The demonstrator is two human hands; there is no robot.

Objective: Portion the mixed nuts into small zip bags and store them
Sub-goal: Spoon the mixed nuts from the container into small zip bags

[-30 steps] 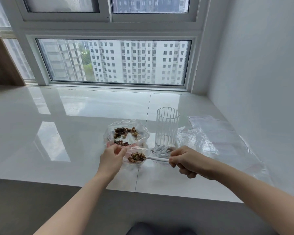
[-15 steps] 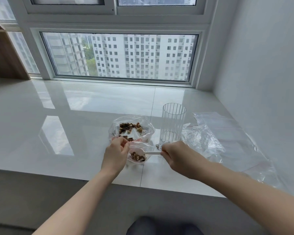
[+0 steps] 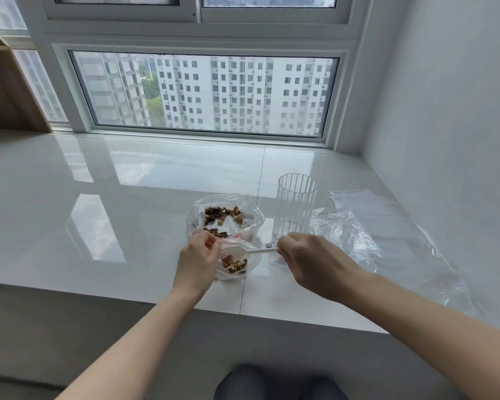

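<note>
A large clear bag of mixed nuts (image 3: pixel 224 216) lies open on the white sill. Just in front of it sits a small zip bag (image 3: pixel 237 265) with a few nuts at its bottom. My left hand (image 3: pixel 198 261) pinches the small bag's left rim and holds its mouth open. My right hand (image 3: pixel 309 261) grips the handle of a white plastic spoon (image 3: pixel 243 251); the spoon's bowl is inside the small bag's mouth, above the nuts.
A ribbed clear glass (image 3: pixel 296 209) stands upright just behind my right hand. Crumpled and flat clear plastic bags (image 3: pixel 381 226) spread to the right, up to the white wall. The sill's front edge (image 3: pixel 127 295) runs close below the small bag.
The spoon's load of nuts has dropped into the small bag; the spoon's bowl now looks bare. My right hand has moved closer to the bag, and the camera has tilted down slightly.
</note>
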